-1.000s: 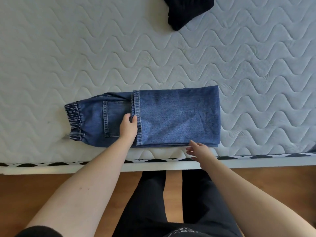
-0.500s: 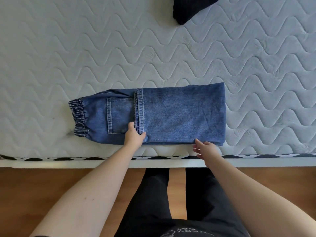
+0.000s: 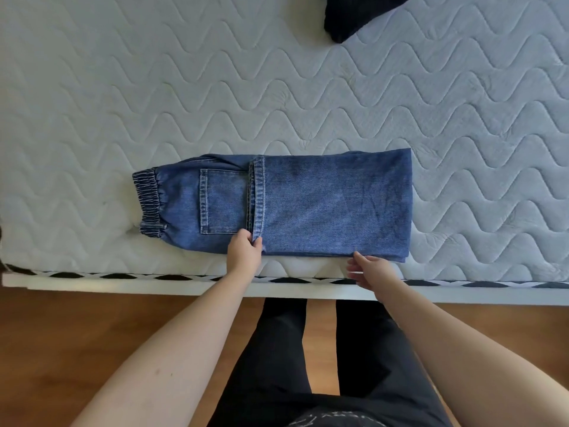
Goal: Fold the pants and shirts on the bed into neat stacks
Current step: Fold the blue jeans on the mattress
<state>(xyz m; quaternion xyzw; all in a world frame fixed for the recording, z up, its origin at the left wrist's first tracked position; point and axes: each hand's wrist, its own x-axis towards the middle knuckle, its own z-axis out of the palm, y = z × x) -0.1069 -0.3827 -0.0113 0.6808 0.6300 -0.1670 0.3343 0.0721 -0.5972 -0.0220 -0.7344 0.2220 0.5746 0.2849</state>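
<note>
Blue jeans lie folded on the mattress close to its near edge, elastic waistband to the left and the leg ends doubled back over the back pocket. My left hand pinches the near corner of the leg hem between thumb and fingers. My right hand sits at the near edge of the folded legs, its fingers loosely spread and the fingertips touching the denim's edge.
A black garment lies at the far edge of the view on the white quilted mattress. The bed's front edge runs across below the jeans. Wooden floor and my black-trousered legs are beneath.
My left hand slid down the leg hem from its middle to the near corner. My right hand stayed at the near edge of the jeans.
</note>
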